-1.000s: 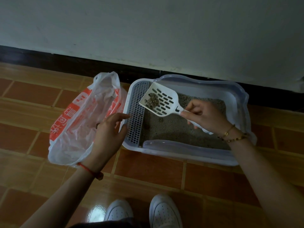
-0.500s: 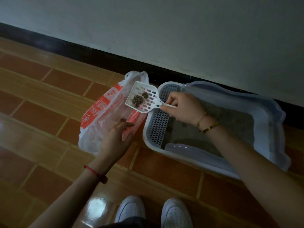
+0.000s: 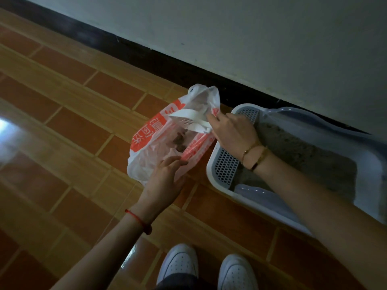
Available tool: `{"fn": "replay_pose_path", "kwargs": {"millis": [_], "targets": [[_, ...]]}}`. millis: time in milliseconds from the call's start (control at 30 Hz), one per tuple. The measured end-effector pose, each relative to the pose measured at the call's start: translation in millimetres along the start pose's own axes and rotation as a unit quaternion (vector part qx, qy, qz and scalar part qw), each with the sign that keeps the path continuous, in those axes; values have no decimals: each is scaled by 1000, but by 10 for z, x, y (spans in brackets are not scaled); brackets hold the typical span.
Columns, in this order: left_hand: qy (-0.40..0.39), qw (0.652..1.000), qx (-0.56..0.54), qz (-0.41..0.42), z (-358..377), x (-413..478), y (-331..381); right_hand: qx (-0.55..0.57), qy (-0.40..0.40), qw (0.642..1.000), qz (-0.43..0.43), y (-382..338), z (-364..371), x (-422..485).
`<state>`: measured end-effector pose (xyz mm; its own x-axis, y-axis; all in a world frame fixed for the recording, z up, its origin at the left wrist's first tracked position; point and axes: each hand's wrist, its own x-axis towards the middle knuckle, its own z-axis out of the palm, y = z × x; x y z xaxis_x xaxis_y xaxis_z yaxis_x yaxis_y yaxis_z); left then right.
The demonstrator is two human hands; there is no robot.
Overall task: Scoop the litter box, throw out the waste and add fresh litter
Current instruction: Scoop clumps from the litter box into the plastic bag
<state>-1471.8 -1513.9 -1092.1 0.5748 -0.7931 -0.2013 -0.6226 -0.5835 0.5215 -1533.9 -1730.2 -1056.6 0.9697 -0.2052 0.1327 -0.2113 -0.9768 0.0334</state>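
Note:
A white and red plastic bag (image 3: 146,143) lies open on the tiled floor, left of the litter box (image 3: 222,178). My right hand (image 3: 232,130) grips the handle of the white slotted scoop (image 3: 188,118), which is tipped over inside the bag's mouth. Dark waste clumps (image 3: 178,141) lie in the bag below it. My left hand (image 3: 165,178) pinches the bag's near edge and holds it open. Grey litter (image 3: 303,151) fills the box, beside a perforated grid at its left end.
The box stands against a white wall (image 3: 272,38) with a dark skirting strip. Glossy orange and tan floor tiles (image 3: 62,122) stretch to the left. My two white shoes (image 3: 178,264) are at the bottom of the view.
My right hand has carried the loaded scoop from the box to the left and tipped it over in the bag; the clumps now lie in the bag. My left hand keeps hold of the bag.

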Motion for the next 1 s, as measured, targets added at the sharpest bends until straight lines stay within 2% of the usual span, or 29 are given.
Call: {"fn": "replay_pose_path", "kwargs": {"millis": [133,233,300,367,433,500,700,833,1000], "targets": [[-4,1000,4,-1,28,15,22,4,4,1000,21,18,28,-61],[0,1000,4,12,46,42,61,133,14,984,118,104,13,-134],[17,999,2,27,52,65,98,267,-16,939,218,218,-28,-217],[33,999,-4,40,58,111,147,414,-56,858,300,381,-48,-357],[37,997,-11,63,58,162,228,516,-78,782,341,567,-94,-542],[29,995,-14,98,77,214,341,543,-98,759,345,780,-166,-765],[-43,988,19,148,331,293,510,475,-188,796,326,1311,-405,-1456],[-32,987,53,151,460,307,497,408,-223,818,338,1344,-365,-1719],[-11,987,45,155,493,363,483,335,-248,850,322,1235,-200,-1763]]}}
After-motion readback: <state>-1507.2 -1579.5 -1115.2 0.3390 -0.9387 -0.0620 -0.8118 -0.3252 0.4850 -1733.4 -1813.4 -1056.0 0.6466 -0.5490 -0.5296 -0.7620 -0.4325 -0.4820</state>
